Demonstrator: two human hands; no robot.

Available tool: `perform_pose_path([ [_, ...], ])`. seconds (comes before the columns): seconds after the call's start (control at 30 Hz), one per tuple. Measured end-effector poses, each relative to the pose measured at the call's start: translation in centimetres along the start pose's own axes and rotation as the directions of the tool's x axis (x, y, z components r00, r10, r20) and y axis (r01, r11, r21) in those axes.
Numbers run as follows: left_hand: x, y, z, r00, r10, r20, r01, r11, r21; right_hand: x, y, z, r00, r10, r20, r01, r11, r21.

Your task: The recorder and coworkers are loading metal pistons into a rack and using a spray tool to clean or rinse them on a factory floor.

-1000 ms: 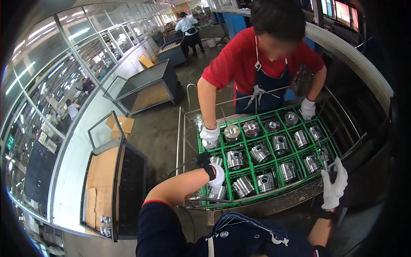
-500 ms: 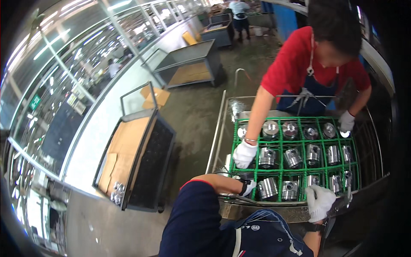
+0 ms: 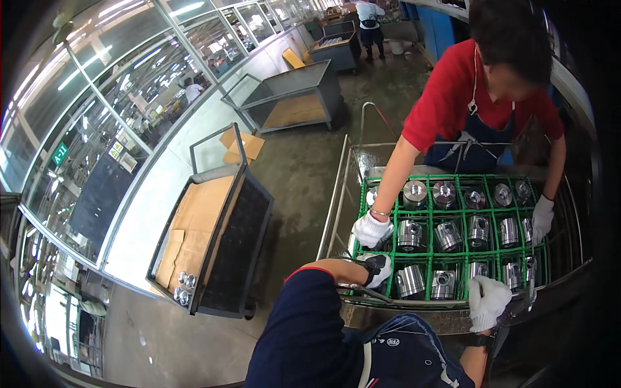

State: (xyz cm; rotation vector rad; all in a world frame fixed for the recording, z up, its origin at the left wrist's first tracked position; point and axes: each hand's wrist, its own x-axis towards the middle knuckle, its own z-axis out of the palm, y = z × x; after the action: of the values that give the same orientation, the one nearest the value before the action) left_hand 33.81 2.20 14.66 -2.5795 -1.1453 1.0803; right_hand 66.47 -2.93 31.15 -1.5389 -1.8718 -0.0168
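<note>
A green crate with square compartments (image 3: pixel 424 256) holds several shiny metal pistons (image 3: pixel 443 284) in rows, some upright and some tilted. My left hand (image 3: pixel 378 269), in a white glove, is closed on the crate's near left corner, its fingertips partly hidden. At the near edge, right of the middle, my gloved right hand (image 3: pixel 488 304) curls over the crate's rim. A co-worker's gloved hand (image 3: pixel 372 230) grips the left side just beyond my left hand. Their other gloved hand (image 3: pixel 542 220) is at the right side.
The crate sits within a metal-framed cart (image 3: pixel 336 213). Opposite me stands a co-worker in a red shirt and dark apron (image 3: pixel 469 145). A black trolley lined with cardboard (image 3: pixel 200 226) stands left, with several pistons on it. Farther back are another trolley (image 3: pixel 291 97) and a person (image 3: pixel 370 22).
The co-worker's hand on the right has come nearer along the crate's side. My hands keep about the same places on the crate. The whole view has shifted slightly.
</note>
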Motion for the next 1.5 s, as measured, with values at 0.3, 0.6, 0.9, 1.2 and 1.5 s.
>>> perform_pose_path([
  [0.3, 11.3, 1.0, 9.2, 0.936, 0.302, 0.182, -0.309, 0.951, 0.013, 0.1, -0.5, 0.0, 1.000, -0.022, 0.002, 0.022, 1.000, 0.010],
  [0.6, 3.3, 5.8, -2.6, 0.863, -0.114, -0.492, -0.190, 0.829, -0.526, -0.4, 0.0, -0.1, 1.000, 0.017, 0.011, -0.017, 0.998, -0.058],
  [0.9, -0.7, 2.3, -7.4, 0.843, 0.029, -0.536, -0.213, 0.935, -0.284, 0.9, -0.2, 0.5, 0.995, 0.088, 0.051, -0.085, 0.995, -0.055],
  [1.2, 1.4, 3.2, -6.1, 0.808, -0.089, -0.583, -0.089, 0.959, -0.270, 0.6, 0.1, 0.4, 0.997, 0.038, 0.064, -0.033, 0.997, -0.076],
  [1.5, 1.3, 3.3, -7.4, 0.850, -0.053, -0.524, -0.067, 0.976, -0.206, -0.1, 0.6, 0.4, 0.996, 0.067, 0.060, -0.060, 0.993, -0.104],
])
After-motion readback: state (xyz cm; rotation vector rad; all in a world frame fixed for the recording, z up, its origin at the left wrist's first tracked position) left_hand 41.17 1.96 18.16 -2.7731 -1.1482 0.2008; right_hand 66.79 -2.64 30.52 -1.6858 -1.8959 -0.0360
